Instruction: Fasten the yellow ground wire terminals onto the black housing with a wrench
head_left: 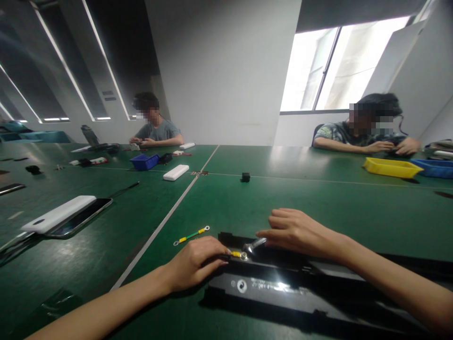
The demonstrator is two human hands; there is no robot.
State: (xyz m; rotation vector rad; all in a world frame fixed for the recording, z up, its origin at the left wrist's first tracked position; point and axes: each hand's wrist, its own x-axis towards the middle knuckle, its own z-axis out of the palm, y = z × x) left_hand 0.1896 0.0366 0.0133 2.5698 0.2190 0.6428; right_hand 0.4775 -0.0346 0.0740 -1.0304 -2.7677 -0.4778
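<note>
My left hand (pixel 200 259) is closed in a pinch on a short ground wire, whose yellow ring terminal (pixel 236 254) shows beyond my fingertips. The ring lies at a fastener on a long black metal housing (pixel 262 288). My right hand (pixel 293 231) is closed on a silver wrench (pixel 256 244), its head close to the fastener; I cannot tell whether it is seated. Another green-and-yellow ground wire (pixel 191 235) with a ring at each end lies on the table beyond my left hand.
On the green table (pixel 170 274), a phone (pixel 79 218) and a white power bank (pixel 62 213) lie at left. Farther off are another white power bank (pixel 176 173), a small black block (pixel 245 177), a blue bin (pixel 144 162) and a yellow bin (pixel 392 167). Two people sit opposite.
</note>
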